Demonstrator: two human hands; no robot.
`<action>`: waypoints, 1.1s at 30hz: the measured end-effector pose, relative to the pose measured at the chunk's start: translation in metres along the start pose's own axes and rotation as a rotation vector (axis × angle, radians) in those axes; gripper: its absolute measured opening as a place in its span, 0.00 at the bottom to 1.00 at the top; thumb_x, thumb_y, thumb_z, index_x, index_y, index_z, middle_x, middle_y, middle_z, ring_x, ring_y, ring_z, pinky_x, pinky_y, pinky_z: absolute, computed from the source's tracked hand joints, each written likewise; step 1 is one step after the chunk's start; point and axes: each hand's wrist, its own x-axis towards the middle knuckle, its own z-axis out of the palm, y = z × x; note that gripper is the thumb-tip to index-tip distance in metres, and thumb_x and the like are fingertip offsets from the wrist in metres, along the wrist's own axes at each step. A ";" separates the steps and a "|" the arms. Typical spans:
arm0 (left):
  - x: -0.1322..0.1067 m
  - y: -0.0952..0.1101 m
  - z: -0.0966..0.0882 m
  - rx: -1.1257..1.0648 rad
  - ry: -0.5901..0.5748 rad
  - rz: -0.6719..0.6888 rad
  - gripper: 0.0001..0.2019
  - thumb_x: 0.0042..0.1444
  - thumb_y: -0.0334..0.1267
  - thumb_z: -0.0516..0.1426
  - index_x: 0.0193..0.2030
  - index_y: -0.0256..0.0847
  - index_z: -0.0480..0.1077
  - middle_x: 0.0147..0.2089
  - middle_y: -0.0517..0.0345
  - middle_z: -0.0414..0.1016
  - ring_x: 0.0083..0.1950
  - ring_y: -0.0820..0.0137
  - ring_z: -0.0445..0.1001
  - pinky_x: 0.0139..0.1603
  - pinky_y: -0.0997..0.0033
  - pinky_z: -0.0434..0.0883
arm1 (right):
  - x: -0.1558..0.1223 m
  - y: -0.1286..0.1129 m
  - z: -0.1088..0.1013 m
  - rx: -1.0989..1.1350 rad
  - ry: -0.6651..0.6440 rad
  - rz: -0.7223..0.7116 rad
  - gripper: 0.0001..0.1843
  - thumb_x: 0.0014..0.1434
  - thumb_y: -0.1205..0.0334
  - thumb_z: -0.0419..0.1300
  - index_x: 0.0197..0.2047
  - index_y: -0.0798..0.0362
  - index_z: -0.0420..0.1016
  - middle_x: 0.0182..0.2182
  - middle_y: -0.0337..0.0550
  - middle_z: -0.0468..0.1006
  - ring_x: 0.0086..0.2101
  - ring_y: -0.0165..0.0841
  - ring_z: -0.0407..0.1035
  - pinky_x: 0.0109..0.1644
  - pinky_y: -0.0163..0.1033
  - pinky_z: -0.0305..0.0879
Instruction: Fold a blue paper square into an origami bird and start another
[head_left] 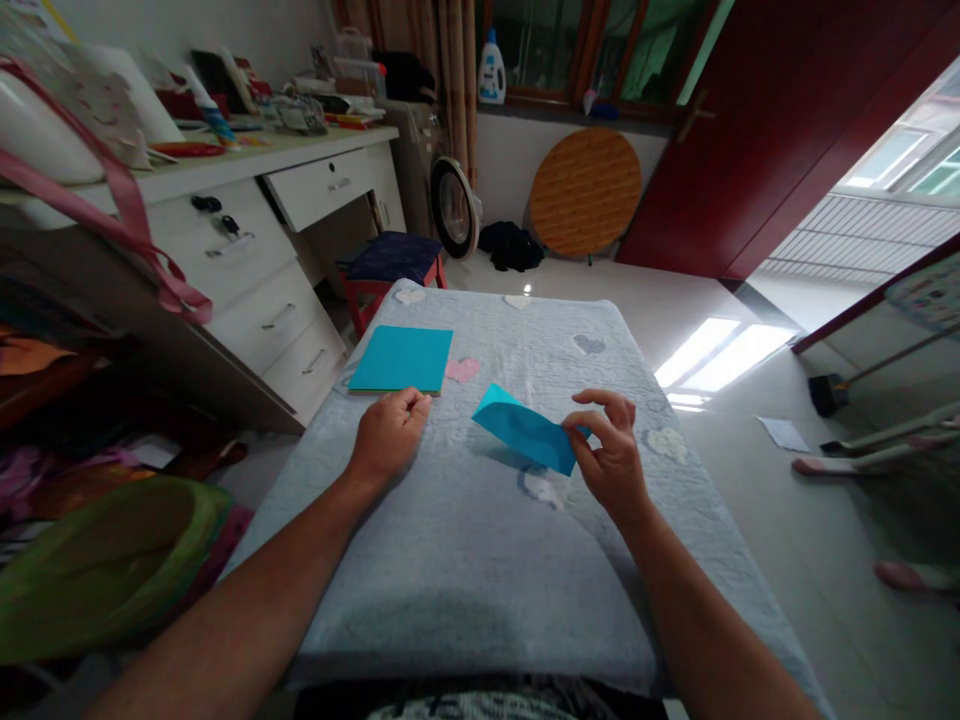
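1 held paper points lengthwise, left and away.

No words, numbers or brand names can be read. Toward twelve o'clock, the white bottle on the windowsill carries a blue label, its print too small and soft to make out. Toward ten o'clock, on the desk, a slim bottle with a white top has blue and green printing on its side, blurred beyond reading. Farther out at ten o'clock, a pale object bears faint pinkish marks; whether they are lettering or a drawing cannot be told. Between eleven and twelve, the washing machine shows no legible marking.
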 end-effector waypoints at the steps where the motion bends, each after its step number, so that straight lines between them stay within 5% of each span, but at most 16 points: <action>1: 0.001 -0.002 -0.001 0.093 0.002 0.019 0.17 0.62 0.46 0.49 0.24 0.42 0.63 0.25 0.58 0.68 0.30 0.66 0.66 0.32 0.69 0.58 | -0.001 -0.002 -0.001 -0.040 0.030 -0.024 0.10 0.64 0.66 0.55 0.34 0.46 0.75 0.48 0.44 0.72 0.51 0.44 0.65 0.59 0.56 0.59; 4: 0.001 -0.006 0.000 0.293 0.010 0.075 0.13 0.59 0.41 0.52 0.24 0.42 0.64 0.26 0.55 0.68 0.33 0.62 0.67 0.36 0.65 0.62 | -0.006 -0.009 -0.004 -0.132 0.117 -0.133 0.10 0.63 0.67 0.57 0.35 0.44 0.77 0.48 0.43 0.72 0.49 0.43 0.64 0.56 0.55 0.61; 6: -0.001 -0.006 0.002 0.327 0.048 0.149 0.04 0.56 0.35 0.54 0.34 0.41 0.69 0.34 0.51 0.72 0.41 0.57 0.70 0.44 0.59 0.66 | -0.008 -0.011 -0.005 -0.176 0.162 -0.194 0.11 0.63 0.68 0.58 0.36 0.41 0.77 0.47 0.42 0.73 0.48 0.43 0.63 0.53 0.53 0.63; 10: -0.010 0.002 0.003 0.149 0.077 0.374 0.28 0.50 0.27 0.52 0.60 0.41 0.63 0.59 0.45 0.66 0.62 0.53 0.63 0.63 0.46 0.61 | -0.009 -0.012 -0.004 -0.177 0.197 -0.300 0.15 0.62 0.71 0.59 0.41 0.38 0.77 0.45 0.38 0.76 0.41 0.39 0.64 0.46 0.46 0.66; 16: -0.030 0.022 -0.001 -0.117 -0.219 0.597 0.36 0.55 0.39 0.56 0.71 0.45 0.50 0.71 0.44 0.51 0.72 0.51 0.53 0.70 0.46 0.57 | -0.009 -0.010 -0.007 -0.221 0.252 -0.359 0.19 0.61 0.73 0.60 0.48 0.36 0.76 0.44 0.36 0.80 0.34 0.36 0.65 0.38 0.43 0.68; 20: -0.034 0.028 0.008 -0.095 -0.116 0.662 0.33 0.56 0.51 0.62 0.66 0.45 0.60 0.68 0.43 0.58 0.70 0.51 0.55 0.69 0.45 0.57 | -0.009 -0.012 -0.007 -0.203 0.258 -0.392 0.17 0.60 0.73 0.61 0.45 0.39 0.75 0.45 0.38 0.81 0.37 0.38 0.68 0.40 0.45 0.71; 24: -0.033 0.030 0.015 -0.079 0.037 0.746 0.10 0.63 0.41 0.55 0.48 0.48 0.75 0.54 0.51 0.74 0.60 0.59 0.67 0.63 0.51 0.64 | -0.007 -0.013 -0.005 -0.128 0.230 -0.421 0.15 0.62 0.72 0.59 0.45 0.41 0.74 0.47 0.41 0.80 0.42 0.40 0.71 0.44 0.49 0.74; 33: -0.040 0.030 0.009 0.127 0.156 0.892 0.11 0.64 0.34 0.51 0.35 0.47 0.74 0.38 0.57 0.79 0.47 0.64 0.72 0.59 0.55 0.65 | -0.007 -0.008 -0.004 -0.064 0.133 -0.385 0.14 0.62 0.73 0.58 0.47 0.48 0.72 0.49 0.49 0.76 0.48 0.41 0.70 0.52 0.51 0.70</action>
